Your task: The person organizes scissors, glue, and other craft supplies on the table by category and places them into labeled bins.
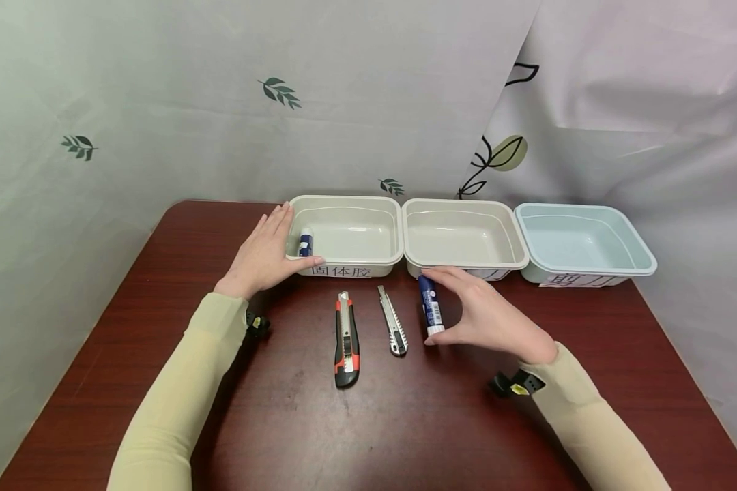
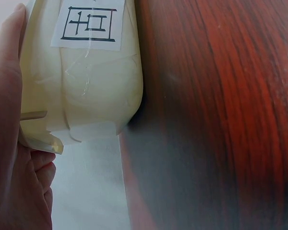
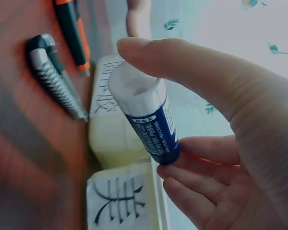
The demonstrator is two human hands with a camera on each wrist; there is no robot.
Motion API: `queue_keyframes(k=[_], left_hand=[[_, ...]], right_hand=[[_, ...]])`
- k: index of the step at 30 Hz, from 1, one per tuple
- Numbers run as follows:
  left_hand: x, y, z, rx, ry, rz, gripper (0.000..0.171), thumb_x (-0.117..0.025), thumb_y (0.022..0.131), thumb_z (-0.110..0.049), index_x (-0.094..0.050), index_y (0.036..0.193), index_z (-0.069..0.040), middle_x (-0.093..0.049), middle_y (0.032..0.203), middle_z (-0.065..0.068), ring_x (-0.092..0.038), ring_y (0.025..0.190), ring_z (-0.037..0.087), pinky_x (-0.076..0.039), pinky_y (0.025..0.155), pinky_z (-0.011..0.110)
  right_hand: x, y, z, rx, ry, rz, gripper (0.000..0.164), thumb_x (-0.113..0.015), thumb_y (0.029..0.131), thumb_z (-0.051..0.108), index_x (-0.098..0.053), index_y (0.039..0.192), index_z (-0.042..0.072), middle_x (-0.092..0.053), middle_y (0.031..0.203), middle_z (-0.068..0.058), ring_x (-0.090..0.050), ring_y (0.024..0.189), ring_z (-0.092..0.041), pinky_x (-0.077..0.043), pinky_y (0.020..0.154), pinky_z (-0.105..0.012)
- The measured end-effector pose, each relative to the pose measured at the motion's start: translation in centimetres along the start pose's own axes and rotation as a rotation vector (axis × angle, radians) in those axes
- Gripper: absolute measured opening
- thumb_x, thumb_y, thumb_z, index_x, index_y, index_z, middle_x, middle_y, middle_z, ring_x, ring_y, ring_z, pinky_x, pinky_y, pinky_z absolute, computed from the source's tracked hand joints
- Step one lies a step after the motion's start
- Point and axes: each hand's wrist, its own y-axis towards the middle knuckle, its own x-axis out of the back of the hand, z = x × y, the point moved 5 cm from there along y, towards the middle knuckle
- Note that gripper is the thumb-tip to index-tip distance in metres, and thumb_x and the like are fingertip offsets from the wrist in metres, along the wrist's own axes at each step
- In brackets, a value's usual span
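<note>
My right hand pinches a blue glue stick by its two ends, thumb on the white end and fingertips at the other. In the right wrist view the glue stick is tilted, its hollow white end toward the thumb. The head view shows it in front of the middle beige bin. My left hand rests on the left corner of the left beige bin, fingers straight along its side and thumb on the front rim. Another glue stick stands inside that bin's left end.
A black and red utility knife and a slimmer silver utility knife lie on the dark red table between the hands. A light blue bin ends the row on the right. Paper labels with writing mark the bin fronts; a patterned curtain hangs behind.
</note>
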Motion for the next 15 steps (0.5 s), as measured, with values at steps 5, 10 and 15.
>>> queue_keyframes(k=[5, 10, 15], left_hand=[[0.0, -0.1, 0.0, 0.004, -0.004, 0.006, 0.122, -0.055, 0.085, -0.081, -0.008, 0.162, 0.002, -0.008, 0.168, 0.018, -0.005, 0.155, 0.028, -0.001, 0.124, 0.042], [0.0, -0.1, 0.0, 0.009, -0.008, 0.008, 0.122, -0.056, 0.085, -0.081, -0.008, 0.162, 0.001, -0.007, 0.169, 0.017, -0.005, 0.155, 0.028, -0.001, 0.124, 0.042], [0.1, -0.2, 0.0, 0.008, -0.006, 0.004, 0.121, -0.055, 0.086, -0.081, -0.008, 0.162, 0.001, -0.008, 0.168, 0.018, -0.005, 0.155, 0.027, -0.001, 0.124, 0.041]], right_hand=[[0.4, 1.0, 0.3, 0.002, 0.019, -0.018, 0.104, -0.096, 0.065, 0.043, -0.049, 0.151, 0.008, -0.052, 0.145, -0.003, -0.050, 0.132, -0.020, -0.041, 0.110, -0.045], [0.5, 2.2, 0.3, 0.020, 0.060, -0.049, 0.104, -0.096, 0.066, 0.043, -0.049, 0.150, 0.006, -0.051, 0.147, -0.003, -0.048, 0.133, -0.019, -0.040, 0.111, -0.043], [0.9, 3.8, 0.2, 0.031, 0.097, -0.091, 0.102, -0.096, 0.066, 0.043, -0.050, 0.151, 0.008, -0.051, 0.148, -0.002, -0.047, 0.135, -0.018, -0.038, 0.113, -0.041]])
